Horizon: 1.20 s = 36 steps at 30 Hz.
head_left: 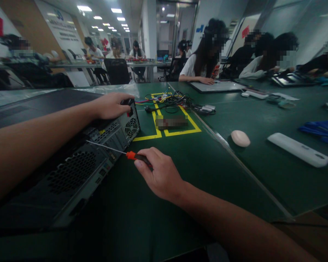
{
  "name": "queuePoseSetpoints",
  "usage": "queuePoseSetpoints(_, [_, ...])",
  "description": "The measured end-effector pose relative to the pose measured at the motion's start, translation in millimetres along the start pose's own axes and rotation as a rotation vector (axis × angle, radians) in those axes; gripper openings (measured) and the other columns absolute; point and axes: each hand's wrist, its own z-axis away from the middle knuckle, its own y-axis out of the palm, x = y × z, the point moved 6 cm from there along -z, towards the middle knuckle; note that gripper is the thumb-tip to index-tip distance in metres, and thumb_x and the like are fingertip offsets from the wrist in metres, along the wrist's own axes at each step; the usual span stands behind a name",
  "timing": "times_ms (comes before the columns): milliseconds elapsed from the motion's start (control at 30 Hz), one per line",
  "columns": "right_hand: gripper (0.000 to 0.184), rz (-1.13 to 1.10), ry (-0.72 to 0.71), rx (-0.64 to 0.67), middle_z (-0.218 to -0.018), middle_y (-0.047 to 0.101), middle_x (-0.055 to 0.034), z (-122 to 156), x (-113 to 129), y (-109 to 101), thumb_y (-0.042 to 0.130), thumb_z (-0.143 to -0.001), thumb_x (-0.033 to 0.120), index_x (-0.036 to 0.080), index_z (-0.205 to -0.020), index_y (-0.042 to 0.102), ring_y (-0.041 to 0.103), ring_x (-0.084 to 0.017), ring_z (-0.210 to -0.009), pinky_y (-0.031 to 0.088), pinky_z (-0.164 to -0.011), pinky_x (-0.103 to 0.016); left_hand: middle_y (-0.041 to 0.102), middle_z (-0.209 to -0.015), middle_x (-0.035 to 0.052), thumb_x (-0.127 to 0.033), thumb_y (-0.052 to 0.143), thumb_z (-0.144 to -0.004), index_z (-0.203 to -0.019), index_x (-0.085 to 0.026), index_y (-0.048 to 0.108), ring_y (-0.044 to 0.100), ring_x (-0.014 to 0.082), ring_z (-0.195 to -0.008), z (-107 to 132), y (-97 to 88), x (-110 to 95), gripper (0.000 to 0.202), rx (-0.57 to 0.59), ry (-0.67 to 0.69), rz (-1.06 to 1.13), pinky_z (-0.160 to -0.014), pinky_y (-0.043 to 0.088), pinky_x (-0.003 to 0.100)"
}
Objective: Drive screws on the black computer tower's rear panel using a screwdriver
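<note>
The computer case (pixel 80 160) lay on the left side of the green desk (pixel 199 174), its port-lined back panel (pixel 120 136) facing right. Of its contents, little showed: a round fan (pixel 131 127) sat behind a grille near the far end, and a honeycomb of holes darkened the nearer face; the rest of the interior could not be made out.

The left hand (pixel 112 105) lay over the far upper corner of the case, thumb extended by a small red part (pixel 129 113); how firmly it gripped could not be told. The right hand (pixel 161 173) was closed around the orange-and-dark handle of a screwdriver (pixel 130 155), its long shaft pointing left across the case; whether the tip touched it was unclear.

Beyond the case, yellow tape (pixel 182 132) outlined areas on the desk. A tangle of cables (pixel 180 98) spilled over the far part, and a dark, blurred item (pixel 173 122) lay nearer. Farther right were a rounded pale object (pixel 240 138), a long white one (pixel 297 149) and some blue material (pixel 321 131). Across the desk, a co-worker (pixel 205 54) leaned over a flat panel (pixel 218 86).
</note>
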Motion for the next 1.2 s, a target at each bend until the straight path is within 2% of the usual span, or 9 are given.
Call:
queuePoseSetpoints(100, [0.026,-0.01,-0.005,0.014,-0.112,0.073,-0.0084,0.0,-0.3,2.4,0.051,-0.115,0.039,0.02,-0.124,0.066,0.068,-0.021,-0.095,0.051,-0.083,-0.037,0.077,-0.144,0.0103,-0.053,0.054,-0.083,-0.158,-0.025,0.065,0.072,0.038,-0.125,0.3,0.3,-0.2,0.08,0.001,0.004,0.011,-0.114,0.055,0.052])
queuePoseSetpoints(233, [0.028,-0.028,0.006,0.024,-0.12,0.073,-0.009,0.5,-1.6,4.8,0.063,-0.108,0.04,0.022,-0.13,0.06,0.07,-0.024,-0.101,0.054,-0.088,-0.04,0.078,-0.143,0.009,-0.054,0.054,-0.083,-0.159,-0.027,0.064,0.071,0.0374,-0.126,-0.7,0.9,2.4,0.081,-0.012,0.009,0.012,-0.115,0.055,0.052])
queuePoseSetpoints(467, [0.013,0.006,0.012,0.03,-0.112,0.072,-0.0059,-0.1,-2.8,4.8,0.058,-0.108,0.026,0.024,-0.121,0.06,0.068,-0.021,-0.092,0.051,-0.081,-0.036,0.076,-0.148,0.0105,-0.052,0.054,-0.083,-0.158,-0.024,0.064,0.07,0.0387,-0.13,-2.1,1.2,3.0,0.081,-0.01,0.025,0.016,-0.117,0.054,0.052])
queuePoseSetpoints(600, [0.013,0.005,-0.004,0.018,-0.113,0.072,-0.0062,0.1,-3.9,5.8,0.059,-0.109,0.027,0.024,-0.121,0.06,0.069,-0.022,-0.096,0.052,-0.084,-0.037,0.077,-0.145,0.0116,-0.052,0.053,-0.083,-0.158,-0.022,0.064,0.073,0.0371,-0.123,0.0,0.3,-1.4,0.081,0.015,0.017,-0.013,-0.112,0.056,0.05])
queuePoseSetpoints(967, [0.015,0.02,-0.003,0.022,-0.115,0.072,-0.0068,0.5,-4.9,6.6,0.059,-0.109,0.028,0.023,-0.124,0.061,0.069,-0.023,-0.097,0.052,-0.084,-0.038,0.074,-0.151,0.0105,-0.049,0.052,-0.085,-0.157,-0.025,0.065,0.068,0.0373,-0.136,1.1,-1.6,-4.0,0.077,0.002,0.028,-0.012,-0.119,0.052,0.051])
queuePoseSetpoints(1100, [0.018,0.02,-0.006,0.022,-0.116,0.072,-0.0081,0.6,-5.0,7.4,0.059,-0.109,0.029,0.023,-0.125,0.062,0.069,-0.024,-0.1,0.053,-0.086,-0.04,0.072,-0.153,0.0125,-0.05,0.051,-0.084,-0.159,-0.021,0.063,0.069,0.038,-0.134,1.0,-0.8,-3.7,0.081,0.006,0.019,-0.01,-0.117,0.053,0.051])
queuePoseSetpoints(1200, [0.018,0.018,0.001,0.026,-0.118,0.072,-0.0087,0.8,-5.0,7.6,0.059,-0.109,0.03,0.023,-0.126,0.062,0.07,-0.024,-0.101,0.054,-0.088,-0.041,0.072,-0.154,0.0107,-0.05,0.052,-0.084,-0.159,-0.023,0.063,0.07,0.0367,-0.132,0.6,-0.4,-2.5,0.081,0.005,0.014,-0.011,-0.115,0.054,0.048])
